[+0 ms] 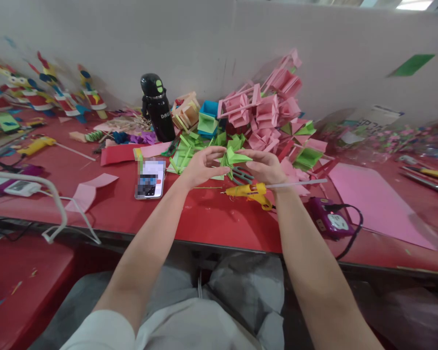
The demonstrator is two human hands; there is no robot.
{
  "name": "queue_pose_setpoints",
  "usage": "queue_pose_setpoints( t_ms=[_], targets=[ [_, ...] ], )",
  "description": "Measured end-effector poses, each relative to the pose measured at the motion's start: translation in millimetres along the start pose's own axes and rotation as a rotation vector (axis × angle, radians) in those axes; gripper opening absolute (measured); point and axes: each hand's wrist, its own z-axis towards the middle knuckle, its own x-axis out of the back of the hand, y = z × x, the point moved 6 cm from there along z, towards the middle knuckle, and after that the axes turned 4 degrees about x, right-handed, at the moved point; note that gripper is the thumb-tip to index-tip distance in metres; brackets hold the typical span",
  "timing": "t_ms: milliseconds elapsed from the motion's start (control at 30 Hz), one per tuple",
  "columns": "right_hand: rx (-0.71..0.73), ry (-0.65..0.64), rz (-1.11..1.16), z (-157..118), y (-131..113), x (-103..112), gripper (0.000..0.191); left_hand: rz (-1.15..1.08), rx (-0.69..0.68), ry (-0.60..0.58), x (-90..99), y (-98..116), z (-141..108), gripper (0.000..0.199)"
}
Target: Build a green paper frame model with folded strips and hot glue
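Between my two hands is a folded green paper piece (pixel 232 158) with pointed ends, raised a little above the table. My left hand (pixel 203 166) has its fingers closed around the left side of it. On the right, my right hand (pixel 265 166) pinches its pointed tip. Just below lies a yellow glue gun (pixel 250 192) with a long clear glue stick in its back. Dark-handled scissors (pixel 242 175) lie behind it, partly covered. More folded green paper pieces (pixel 184 154) are heaped behind my left hand.
Pink folded-paper boxes (pixel 266 109) pile up against the wall. A black bottle (pixel 159 109) stands at the back left, a phone (pixel 150 180) nearer. To the right are a purple power strip (pixel 328 218) and pink paper sheet (pixel 377 204). A white metal frame (pixel 60 201) stands left.
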Motion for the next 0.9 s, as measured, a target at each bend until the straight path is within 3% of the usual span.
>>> queue_pose_setpoints(
  t_ms=[333,633,900],
  targets=[
    [0.062,0.018,-0.186,5,1,0,0.048,-0.016,-0.02,-0.01,-4.0,-2,2,0.062],
    [0.128,-0.005,-0.3,9,-7,1,0.042,0.006,-0.042,-0.047,-7.6,-2,6,0.066],
    [0.059,0.027,-0.26,14,2,3,0.047,-0.007,-0.07,-0.146,-16.8,2,8,0.069]
  ],
)
